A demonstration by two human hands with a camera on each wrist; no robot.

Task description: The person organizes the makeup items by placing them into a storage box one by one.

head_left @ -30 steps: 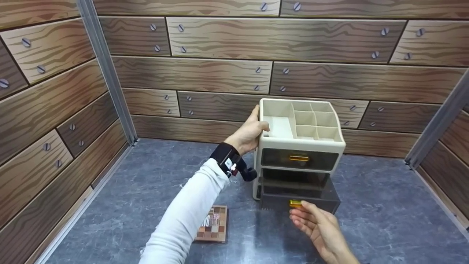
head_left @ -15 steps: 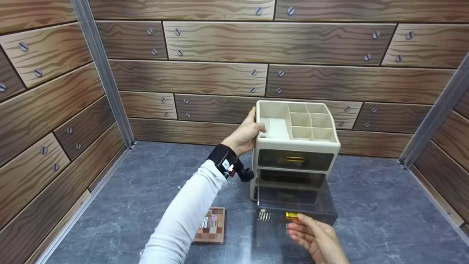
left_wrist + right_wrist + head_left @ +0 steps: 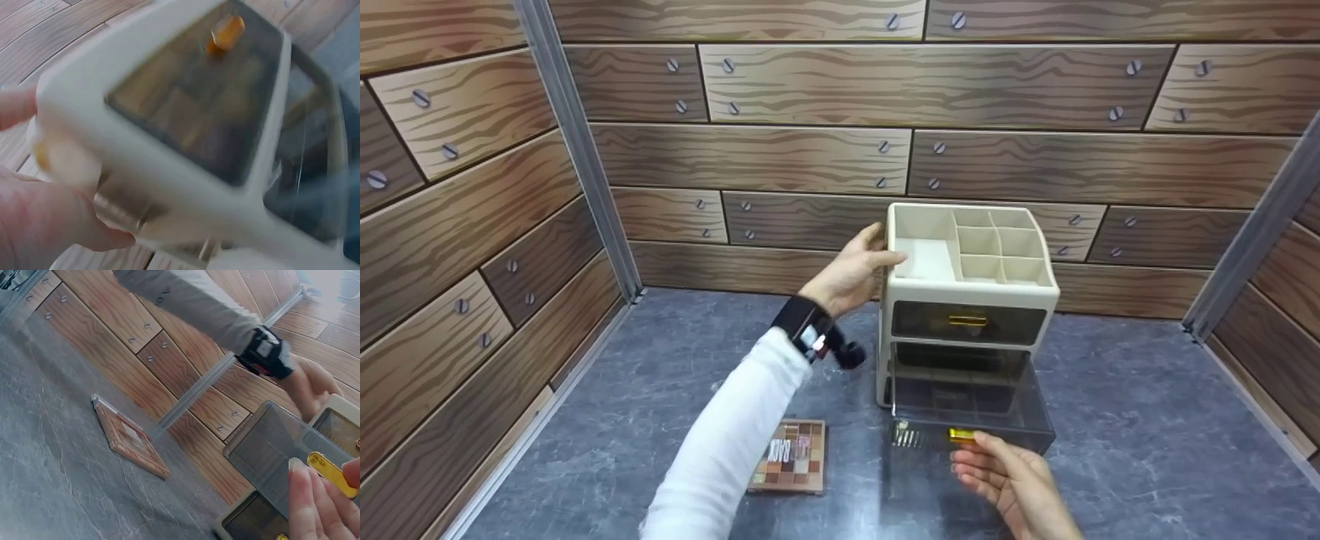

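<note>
A cream desktop organizer [image 3: 971, 289] stands on the grey floor, with divided compartments on top and smoky drawers below. Its middle drawer [image 3: 971, 390] is pulled well out. My right hand [image 3: 1016, 472] pinches the gold handle [image 3: 962, 435] of that drawer; the right wrist view also shows the handle [image 3: 332, 473] between thumb and fingers. At the organizer's left side is my left hand [image 3: 851, 270], thumb out over the top rim and fingers loosely spread. In the left wrist view, that hand [image 3: 45, 214] is beside the blurred cream frame; whether it still touches is hard to tell.
An eyeshadow palette [image 3: 791, 457] lies flat on the floor, left of the drawer and partly behind the left forearm. Wood-patterned walls [image 3: 810, 157] enclose the back and sides. The upper drawer [image 3: 969, 322] is closed.
The middle drawer has slid further out toward me with my right hand on its handle. My left hand has loosened and shifted slightly left from the organizer's side.
</note>
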